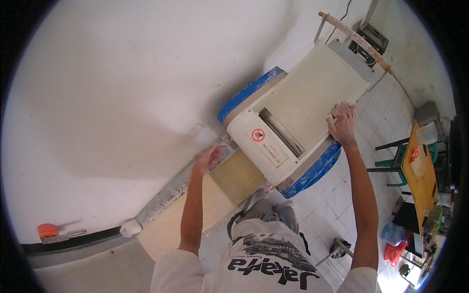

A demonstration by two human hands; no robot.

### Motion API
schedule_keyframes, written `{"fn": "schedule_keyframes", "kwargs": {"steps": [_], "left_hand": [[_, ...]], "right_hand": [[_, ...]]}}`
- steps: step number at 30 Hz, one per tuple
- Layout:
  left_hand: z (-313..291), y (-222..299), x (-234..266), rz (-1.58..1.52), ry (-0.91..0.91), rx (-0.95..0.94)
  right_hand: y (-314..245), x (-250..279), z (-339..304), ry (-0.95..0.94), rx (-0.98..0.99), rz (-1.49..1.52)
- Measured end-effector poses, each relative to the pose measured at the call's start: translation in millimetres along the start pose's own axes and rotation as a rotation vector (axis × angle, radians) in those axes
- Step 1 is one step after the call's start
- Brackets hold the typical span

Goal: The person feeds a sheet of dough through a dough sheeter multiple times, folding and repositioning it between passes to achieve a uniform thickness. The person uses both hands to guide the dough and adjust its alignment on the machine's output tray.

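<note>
A dough sheeter with a white hood (244, 132) and blue side covers (312, 168) stands in front of me, slanting up to the right. My right hand (342, 121), whitened with flour, is closed with curled fingers at the right edge of its pale sloping top tray (317, 80). What lies inside those fingers is hidden. Below the hood, my left hand (210, 158) reaches beside the left edge of a yellowish lower surface (237, 176), fingers apart and holding nothing visible. A cream board-like surface (181, 219) continues from it toward me. The slot in the hood shows a metal roller (281, 132).
A flour-dusted wooden rod (356, 41) crosses the machine's far end. A white wall (122, 97) runs close along the left. Right of the machine are floor tiles (332, 195), a yellow table (420, 171) and bags (394, 251). An orange roll (47, 230) lies at far left.
</note>
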State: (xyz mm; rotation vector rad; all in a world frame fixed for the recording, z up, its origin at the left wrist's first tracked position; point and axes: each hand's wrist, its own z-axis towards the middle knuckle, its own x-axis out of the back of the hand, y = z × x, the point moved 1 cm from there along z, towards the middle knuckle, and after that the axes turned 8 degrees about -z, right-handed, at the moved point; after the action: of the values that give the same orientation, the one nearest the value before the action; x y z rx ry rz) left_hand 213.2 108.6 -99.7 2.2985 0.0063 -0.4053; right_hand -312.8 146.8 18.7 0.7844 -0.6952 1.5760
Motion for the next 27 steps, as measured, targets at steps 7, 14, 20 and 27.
{"fn": "schedule_keyframes", "kwargs": {"steps": [7,14,20,27], "left_hand": [[7,-7,-15,-0.293,-0.083,-0.088],[9,-1,-14,-0.092,-0.031,-0.122],[11,0,-15,0.149,0.074,-0.216],[-4,6,-28,0.353,0.169,-0.353]], "right_hand": [[7,-6,-7,-0.064,-0.033,-0.043],[2,4,0,-0.131,-0.04,-0.012],[2,-1,-3,-0.013,-0.007,-0.068],[5,-4,-4,-0.057,-0.021,-0.03]]}}
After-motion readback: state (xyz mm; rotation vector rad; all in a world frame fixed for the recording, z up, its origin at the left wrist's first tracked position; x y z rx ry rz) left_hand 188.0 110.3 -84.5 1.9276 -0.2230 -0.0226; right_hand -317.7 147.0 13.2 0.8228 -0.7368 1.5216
